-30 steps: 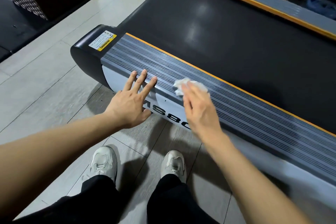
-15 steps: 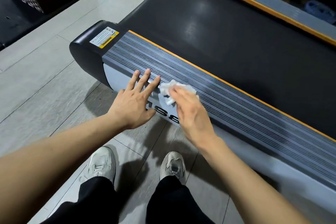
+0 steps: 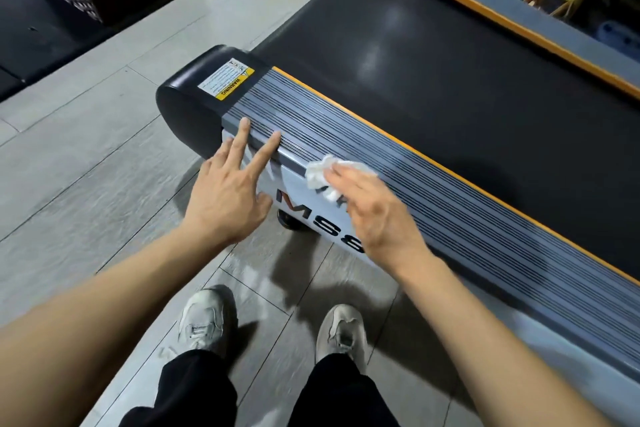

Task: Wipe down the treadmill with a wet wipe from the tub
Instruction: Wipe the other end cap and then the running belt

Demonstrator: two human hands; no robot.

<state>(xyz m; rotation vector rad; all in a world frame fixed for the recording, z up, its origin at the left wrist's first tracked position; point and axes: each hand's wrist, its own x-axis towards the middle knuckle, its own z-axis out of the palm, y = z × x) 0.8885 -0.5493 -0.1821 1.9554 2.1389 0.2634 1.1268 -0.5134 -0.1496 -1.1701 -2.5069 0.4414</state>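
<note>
Treadmill (image 3: 450, 107): one unit, running from the near left to the far right across your view. Black belt in the middle, ribbed grey side rail (image 3: 398, 191) with an orange edge on your side, and a pale side panel below it with dark lettering.

Wet wipe (image 3: 320, 175): one, white and crumpled, lying on the near edge of the side rail where it rolls over to the side panel. Part of it sticks out to the left of your fingers; the rest is under them.

Right hand (image 3: 374, 215): flat on top of the wet wipe, fingers straight and close together, pressing it against the side rail.

Left hand (image 3: 225, 201): held just left of the wet wipe, holding nothing. Fingers spread; two fingertips reach the ribbed side rail near its end, and the thumb sticks out toward the side panel.

End cap (image 3: 187, 104): black, rounded, at the near left end of the side rail.

Warning label (image 3: 227, 82): white and yellow, stuck on top of the end cap.

Floor (image 3: 86, 156): grey tiles, beneath your two pale shoes (image 3: 204, 319).
</note>
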